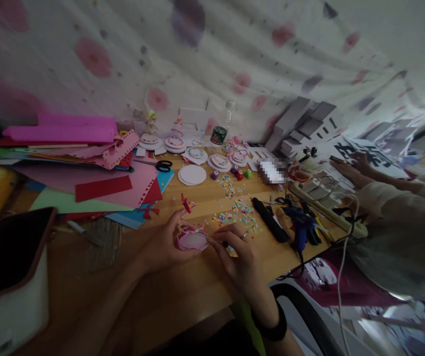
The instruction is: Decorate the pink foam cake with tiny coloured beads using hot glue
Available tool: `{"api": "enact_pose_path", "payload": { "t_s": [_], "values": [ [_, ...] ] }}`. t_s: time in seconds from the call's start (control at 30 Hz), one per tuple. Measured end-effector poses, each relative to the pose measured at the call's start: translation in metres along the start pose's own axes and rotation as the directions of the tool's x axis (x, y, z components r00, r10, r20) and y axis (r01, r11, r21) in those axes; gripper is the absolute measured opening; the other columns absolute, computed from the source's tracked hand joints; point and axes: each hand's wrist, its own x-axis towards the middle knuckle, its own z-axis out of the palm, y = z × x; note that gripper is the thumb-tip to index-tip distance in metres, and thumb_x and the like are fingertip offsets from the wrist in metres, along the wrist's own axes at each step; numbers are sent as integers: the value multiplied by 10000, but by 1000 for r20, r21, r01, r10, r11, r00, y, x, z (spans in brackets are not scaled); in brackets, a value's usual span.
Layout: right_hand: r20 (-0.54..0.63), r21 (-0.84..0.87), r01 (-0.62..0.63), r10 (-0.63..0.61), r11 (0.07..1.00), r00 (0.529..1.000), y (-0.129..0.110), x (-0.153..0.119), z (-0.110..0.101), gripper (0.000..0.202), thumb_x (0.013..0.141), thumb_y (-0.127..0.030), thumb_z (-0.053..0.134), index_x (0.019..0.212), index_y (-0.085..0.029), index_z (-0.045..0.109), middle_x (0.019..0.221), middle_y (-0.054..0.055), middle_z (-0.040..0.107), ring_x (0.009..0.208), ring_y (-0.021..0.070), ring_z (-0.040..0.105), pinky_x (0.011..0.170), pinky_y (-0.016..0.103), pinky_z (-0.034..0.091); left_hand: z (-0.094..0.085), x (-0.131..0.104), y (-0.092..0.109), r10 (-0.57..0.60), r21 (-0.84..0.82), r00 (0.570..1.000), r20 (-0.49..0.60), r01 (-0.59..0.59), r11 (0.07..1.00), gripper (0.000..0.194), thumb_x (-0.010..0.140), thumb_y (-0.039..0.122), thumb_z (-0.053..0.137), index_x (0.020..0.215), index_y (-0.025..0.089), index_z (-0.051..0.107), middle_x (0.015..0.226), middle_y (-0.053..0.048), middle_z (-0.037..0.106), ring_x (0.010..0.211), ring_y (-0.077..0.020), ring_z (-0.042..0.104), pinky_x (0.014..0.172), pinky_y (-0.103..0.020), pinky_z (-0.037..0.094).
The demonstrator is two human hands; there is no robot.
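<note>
My left hand (170,242) is closed around a small round craft piece (193,241) with a pale disc face and pink trim along its rim. A red bow-like ornament (186,203) sticks up just above the left thumb and fingers. My right hand (236,249) pinches at the right edge of the craft piece; whatever lies between its fingertips is too small to make out. Loose pastel confetti bits (231,216) are scattered beyond the right hand. Past them stand several small bead-like pots (238,175) in purple, red and green.
White discs (192,174), some with beaded rings, stand toward the back by a bottle (222,126). Scissors (160,164) and coloured paper (103,190) lie left, a phone (10,252) nearer. A blue glue gun (299,230) and black tube (271,220) lie right, near another person's arms (379,188).
</note>
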Motion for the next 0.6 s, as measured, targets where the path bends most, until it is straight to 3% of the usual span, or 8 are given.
{"api": "enact_pose_path", "payload": {
  "t_s": [0.17,0.33,0.43,0.53,0.6],
  "values": [
    [-33,7,-3,3,1000,999,0,-1,-2,93,949,-187,636,875,-220,681,861,59,686,784,189,663,671,313,538,-2,1,1,-2,1,1000,18,2,1000,900,621,357,782,1382,179,337,1211,-123,702,1076,-260,703,907,-380,568],
    [-2,29,-5,5,1000,1000,1,-1,0,82,945,-173,637,885,-213,677,880,62,682,796,190,666,671,308,536,-2,-2,6,-14,104,1000,-2,14,994,844,639,347,775,1363,185,373,1188,-110,718,1038,-259,715,887,-368,573],
    [-38,20,-16,16,1000,999,3,-3,-5,80,934,-160,644,889,-217,676,872,55,680,791,188,664,668,302,531,1,1,-4,103,138,990,-94,-90,986,803,668,373,757,1347,167,382,1161,-118,715,1029,-257,711,896,-368,564],
    [-124,-16,-58,55,998,991,10,-10,-16,77,916,-152,661,880,-213,689,848,49,677,754,182,657,637,288,515,3,8,-20,252,366,938,-238,-154,918,790,712,397,740,1378,186,371,1179,-115,694,1092,-279,679,949,-405,526],
    [-170,-40,-87,79,995,982,16,-17,-24,75,911,-154,665,880,-213,699,845,47,682,740,179,657,629,280,512,4,14,-29,293,499,920,-261,-131,856,893,716,398,749,1452,180,292,1226,-139,679,1168,-318,643,993,-452,491]
  ]
}}
